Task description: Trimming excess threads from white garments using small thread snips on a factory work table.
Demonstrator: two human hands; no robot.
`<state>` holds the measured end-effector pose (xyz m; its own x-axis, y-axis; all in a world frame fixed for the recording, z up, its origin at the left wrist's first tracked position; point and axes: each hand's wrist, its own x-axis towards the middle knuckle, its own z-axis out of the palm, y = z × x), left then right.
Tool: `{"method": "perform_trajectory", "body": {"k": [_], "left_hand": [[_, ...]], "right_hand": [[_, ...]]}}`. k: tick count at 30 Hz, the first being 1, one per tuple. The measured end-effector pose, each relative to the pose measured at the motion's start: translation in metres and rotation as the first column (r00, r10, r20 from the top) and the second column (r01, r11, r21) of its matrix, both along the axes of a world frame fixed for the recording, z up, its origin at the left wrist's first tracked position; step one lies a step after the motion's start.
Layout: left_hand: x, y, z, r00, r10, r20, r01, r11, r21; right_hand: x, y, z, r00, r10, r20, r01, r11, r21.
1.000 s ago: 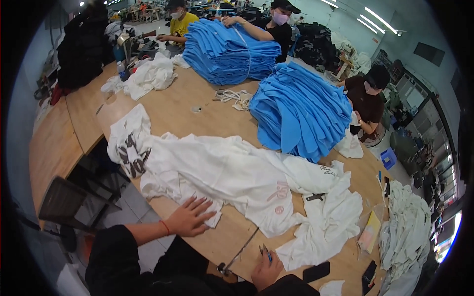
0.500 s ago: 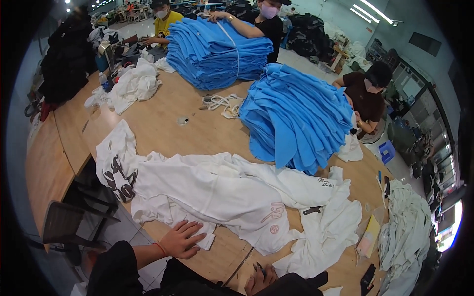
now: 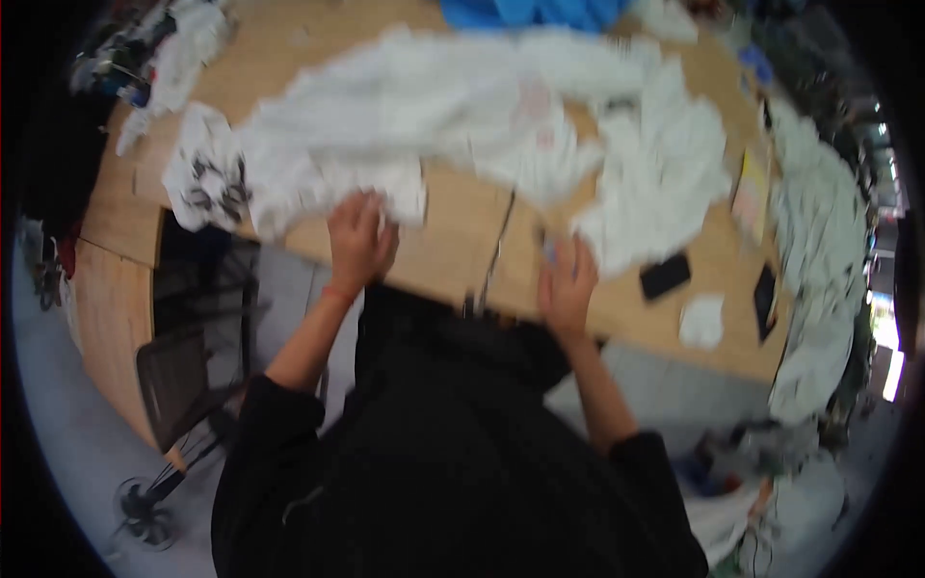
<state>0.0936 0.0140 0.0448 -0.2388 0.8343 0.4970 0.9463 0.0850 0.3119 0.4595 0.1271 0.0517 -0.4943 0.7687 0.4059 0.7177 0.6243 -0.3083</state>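
A white garment (image 3: 385,111) lies spread across the table, its picture blurred by motion. Pinkish print marks one end of it. My left hand (image 3: 358,241) rests at its near edge, fingers stretched onto the cloth and thumb apart, holding nothing that I can see. My right hand (image 3: 568,279) is closed over the table's near edge, beside another crumpled white garment (image 3: 660,183). From its fingers pokes a small dark pointed tool, thread snips (image 3: 541,235) by their two tips in the earlier frame. A white piece with dark print (image 3: 214,183) lies at the left.
On the wooden table (image 3: 443,222) lie a black phone-like slab (image 3: 665,277), a white scrap (image 3: 702,321) and a dark object (image 3: 766,302). Pale cloth (image 3: 819,222) is heaped on the right. Blue fabric (image 3: 530,13) shows at the far edge. A chair (image 3: 173,371) stands at the left.
The view has tipped down toward my body, so the blue stacks and most co-workers have left the picture. My right hand has come fully into sight, and a black slab shows beside it.
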Motion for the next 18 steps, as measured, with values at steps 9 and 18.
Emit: {"method": "perform_trajectory", "body": {"k": [9, 18], "left_hand": [[0.108, -0.124, 0.025, 0.570, 0.127, 0.812, 0.458, 0.771, -0.443], [0.102, -0.087, 0.059, 0.711, -0.621, 0.329, 0.700, 0.582, -0.415]], "right_hand": [[0.057, -0.145, -0.002, 0.893, -0.364, -0.264, -0.053, 0.498, -0.866], [0.048, -0.122, 0.035, 0.948, -0.028, -0.318, -0.272, 0.450, -0.851]]}}
